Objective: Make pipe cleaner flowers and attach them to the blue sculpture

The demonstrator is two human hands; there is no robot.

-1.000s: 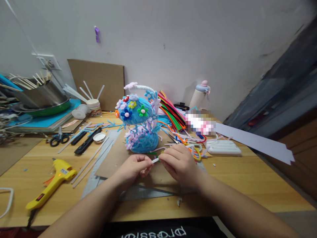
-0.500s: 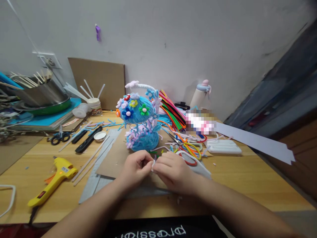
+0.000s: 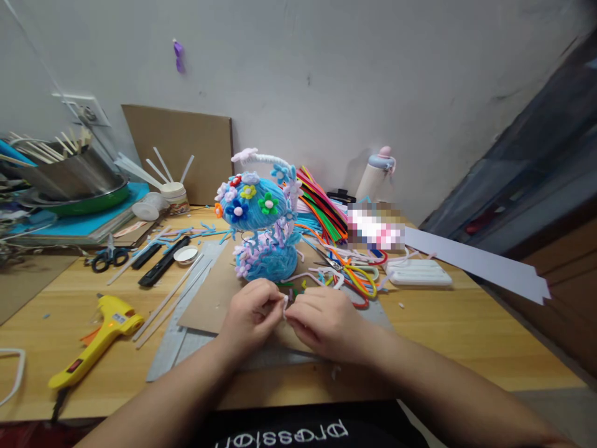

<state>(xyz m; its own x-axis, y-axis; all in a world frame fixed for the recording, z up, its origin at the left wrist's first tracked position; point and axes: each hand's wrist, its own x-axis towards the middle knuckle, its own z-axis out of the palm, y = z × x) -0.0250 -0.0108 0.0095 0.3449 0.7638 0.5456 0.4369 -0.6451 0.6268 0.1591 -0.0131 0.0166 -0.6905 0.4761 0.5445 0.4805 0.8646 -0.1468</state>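
Observation:
My left hand [image 3: 252, 314] and my right hand [image 3: 321, 320] meet fingertip to fingertip over a sheet of brown cardboard [image 3: 209, 298]. Both pinch a short white pipe cleaner [image 3: 285, 306] bent between them. Just beyond the hands stands a blue fuzzy pipe-cleaner figure [image 3: 261, 227] covered with small coloured flowers, a white curved stalk arching over its top. Loose pipe-cleaner loops [image 3: 354, 280] in red, yellow and white lie to the right of the figure.
A yellow glue gun [image 3: 96, 339] lies at the left front of the wooden table [image 3: 466, 336]. Scissors [image 3: 105, 256], black cutters and glue sticks lie behind it. A bundle of coloured pipe cleaners [image 3: 321, 208], a bottle [image 3: 375, 177] and a white case [image 3: 417, 272] stand at the back right.
The two hands have come closer together, and the white pipe cleaner, straight a second ago, is now folded between the fingertips. The view has shifted slightly.

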